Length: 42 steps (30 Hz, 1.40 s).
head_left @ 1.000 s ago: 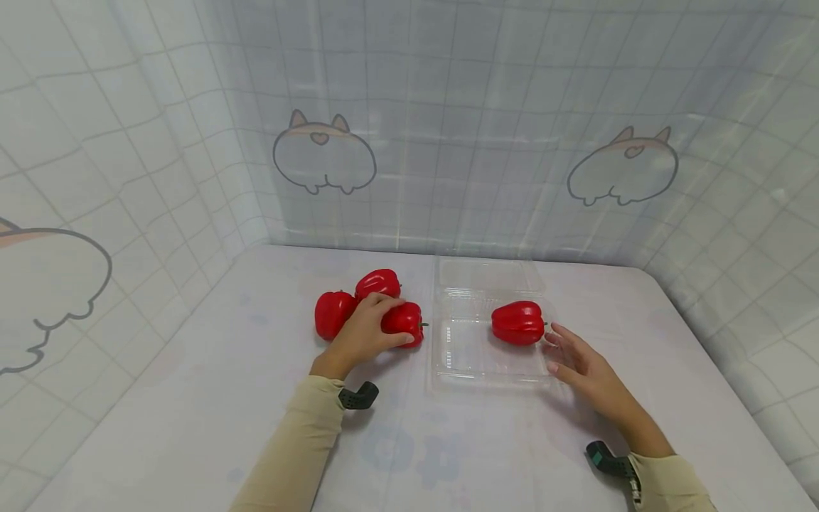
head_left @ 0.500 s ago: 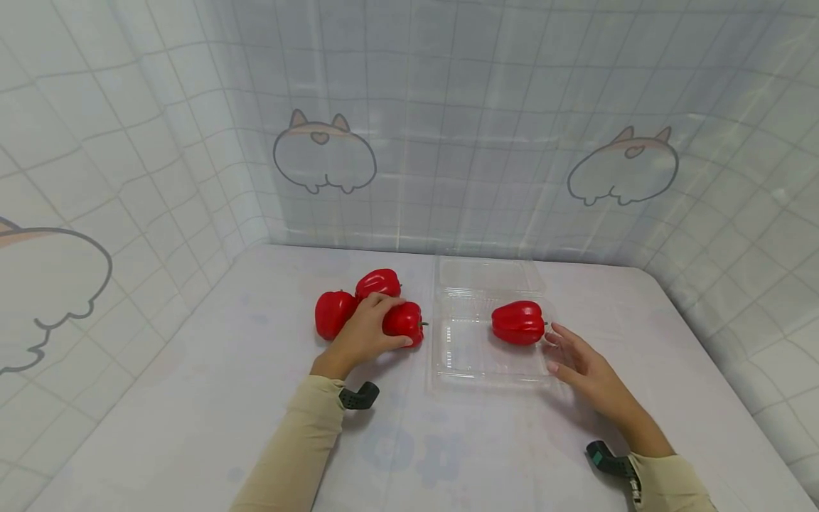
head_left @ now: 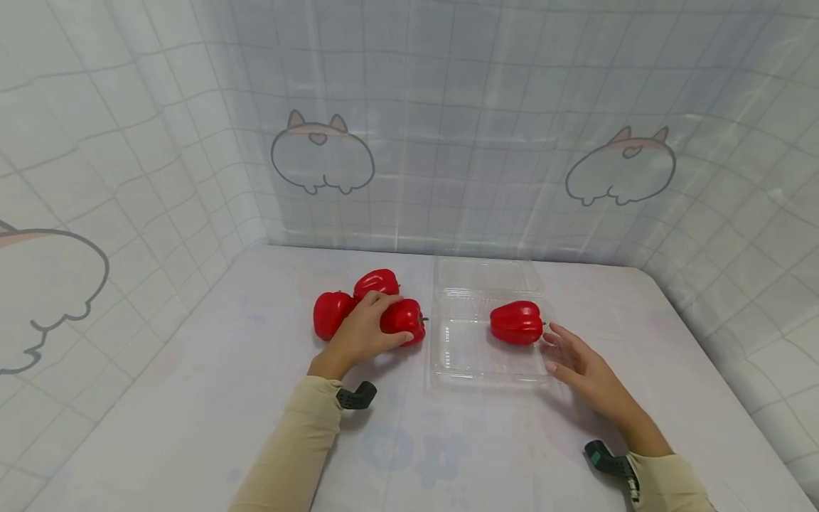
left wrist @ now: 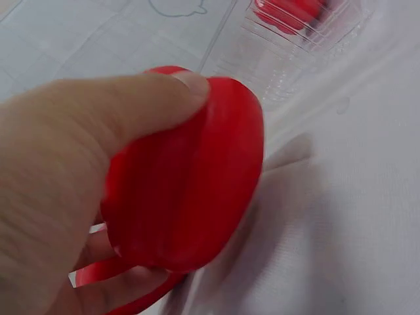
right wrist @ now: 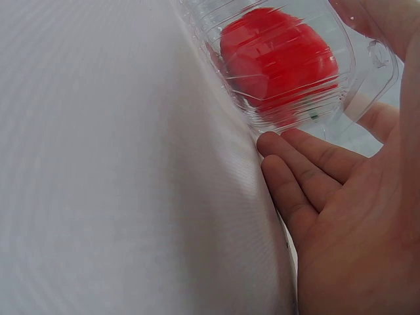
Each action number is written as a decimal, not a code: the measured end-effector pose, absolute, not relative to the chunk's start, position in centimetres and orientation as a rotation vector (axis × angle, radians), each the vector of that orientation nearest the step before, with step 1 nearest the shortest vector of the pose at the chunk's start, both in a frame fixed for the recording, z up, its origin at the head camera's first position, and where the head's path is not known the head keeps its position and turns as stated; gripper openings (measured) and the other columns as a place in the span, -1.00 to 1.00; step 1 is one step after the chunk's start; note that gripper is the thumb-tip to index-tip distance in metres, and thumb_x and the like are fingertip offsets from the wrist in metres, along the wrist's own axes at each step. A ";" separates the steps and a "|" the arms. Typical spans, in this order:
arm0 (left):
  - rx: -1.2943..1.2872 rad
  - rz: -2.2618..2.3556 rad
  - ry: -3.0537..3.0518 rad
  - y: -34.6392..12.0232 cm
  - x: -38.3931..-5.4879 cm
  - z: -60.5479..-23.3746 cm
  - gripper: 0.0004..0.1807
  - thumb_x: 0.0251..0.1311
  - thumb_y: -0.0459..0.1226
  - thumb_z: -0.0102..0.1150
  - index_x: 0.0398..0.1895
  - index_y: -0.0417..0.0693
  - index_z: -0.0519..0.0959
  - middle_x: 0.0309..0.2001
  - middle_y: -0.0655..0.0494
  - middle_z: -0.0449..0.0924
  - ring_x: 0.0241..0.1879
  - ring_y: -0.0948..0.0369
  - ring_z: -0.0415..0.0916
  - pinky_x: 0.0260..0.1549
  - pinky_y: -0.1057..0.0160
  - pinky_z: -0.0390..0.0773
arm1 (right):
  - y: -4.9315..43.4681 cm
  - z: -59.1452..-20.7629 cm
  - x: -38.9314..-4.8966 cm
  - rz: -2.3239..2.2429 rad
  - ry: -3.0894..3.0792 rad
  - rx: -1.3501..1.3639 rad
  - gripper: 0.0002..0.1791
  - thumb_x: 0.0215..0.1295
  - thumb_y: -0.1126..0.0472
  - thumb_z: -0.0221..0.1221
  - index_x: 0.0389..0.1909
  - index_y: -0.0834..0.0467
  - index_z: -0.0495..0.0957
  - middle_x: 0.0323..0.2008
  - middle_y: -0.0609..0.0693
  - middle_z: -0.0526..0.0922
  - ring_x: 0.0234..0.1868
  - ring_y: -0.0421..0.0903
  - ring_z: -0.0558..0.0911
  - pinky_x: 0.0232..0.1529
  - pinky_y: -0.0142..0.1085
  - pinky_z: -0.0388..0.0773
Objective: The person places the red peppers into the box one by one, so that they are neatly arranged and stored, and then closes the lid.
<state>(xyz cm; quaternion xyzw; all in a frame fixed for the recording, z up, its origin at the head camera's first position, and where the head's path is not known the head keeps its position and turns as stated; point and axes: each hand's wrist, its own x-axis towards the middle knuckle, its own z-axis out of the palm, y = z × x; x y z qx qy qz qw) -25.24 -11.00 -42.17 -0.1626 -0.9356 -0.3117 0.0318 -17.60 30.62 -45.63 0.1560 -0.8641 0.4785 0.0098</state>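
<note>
My left hand [head_left: 361, 331] grips a glossy red bell pepper [head_left: 407, 321] from its left side, thumb at the near side and fingers over the far side. The left wrist view shows the thumb [left wrist: 164, 98] pressed along that same pepper [left wrist: 197, 177]. Another red bell pepper [head_left: 515, 323] lies on its side in the open clear plastic clamshell box [head_left: 467, 359], its stem toward my right hand [head_left: 591, 373]. That hand is at the box's right edge, fingers extended and relaxed; in the right wrist view the fingertips [right wrist: 272, 143] lie right at the box's lower side.
Two more red peppers, one to the left [head_left: 331, 315] and one behind [head_left: 377, 282], sit beside my left hand. The box's lid [head_left: 486, 274] lies folded back toward the rear wall. A grid-patterned curtain [head_left: 473, 128] encloses the white table [head_left: 384, 455] at back and sides.
In my left hand the gripped pepper has tilted slightly, its stem end now a little higher. My right hand and the pepper in the box stay in place.
</note>
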 end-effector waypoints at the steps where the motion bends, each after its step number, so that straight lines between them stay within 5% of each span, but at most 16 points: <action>1: -0.504 -0.967 -2.871 -11.0 -25.2 -42.1 -0.12 -0.09 0.05 0.55 0.38 0.19 0.42 0.29 0.08 0.34 0.26 0.02 0.34 -0.05 -0.14 0.62 | 30.6 -45.6 -17.6 1.493 -2.699 0.485 -0.19 0.42 0.14 0.20 0.59 0.03 0.03 0.42 0.25 0.32 0.37 0.23 0.39 0.07 -0.50 0.42; 42: -0.522 -1.339 -2.683 -10.6 -24.9 -41.6 -0.21 0.03 -0.01 0.48 0.36 0.19 0.37 0.27 0.14 0.38 0.23 0.10 0.33 -0.07 -0.04 0.65 | 30.5 -45.4 -17.6 1.513 -2.703 0.471 -0.19 0.43 0.13 0.19 0.59 0.02 0.02 0.42 0.27 0.31 0.38 0.24 0.37 0.07 -0.52 0.41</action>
